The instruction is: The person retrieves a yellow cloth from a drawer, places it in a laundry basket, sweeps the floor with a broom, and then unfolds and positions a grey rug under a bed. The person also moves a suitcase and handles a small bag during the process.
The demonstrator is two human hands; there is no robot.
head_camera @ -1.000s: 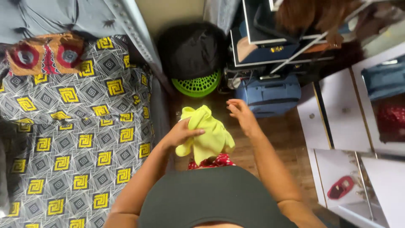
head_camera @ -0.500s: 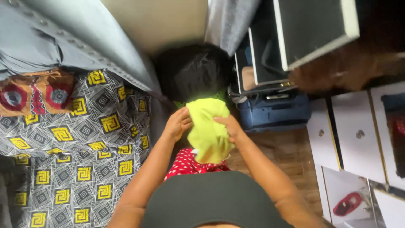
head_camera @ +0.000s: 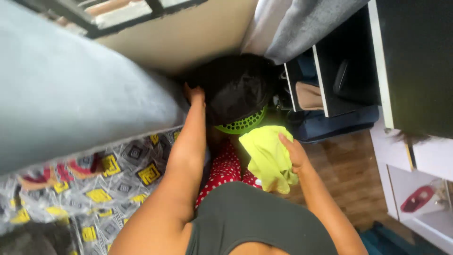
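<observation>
Left hand [head_camera: 194,94] has let go of the yellow-green cloth [head_camera: 268,158] and reached forward to the dark bundle [head_camera: 238,87] sitting on the green basket [head_camera: 243,124]; half a second ago both hands were on the cloth. Left fingers touch the bundle's near edge by the grey headboard [head_camera: 80,101], but I cannot tell if they grip, as the tips are hidden. Right hand [head_camera: 293,153] now carries the cloth alone, fingers curled around its right edge, cloth hanging limp over the red dotted fabric [head_camera: 225,167]. Basket is just ahead of the cloth. Patterned bedsheet [head_camera: 118,174] left, blue suitcase [head_camera: 330,123] and white drawers [head_camera: 401,151] right. Reads as a switch to one-handed hold, with attention now on the bundle.
</observation>
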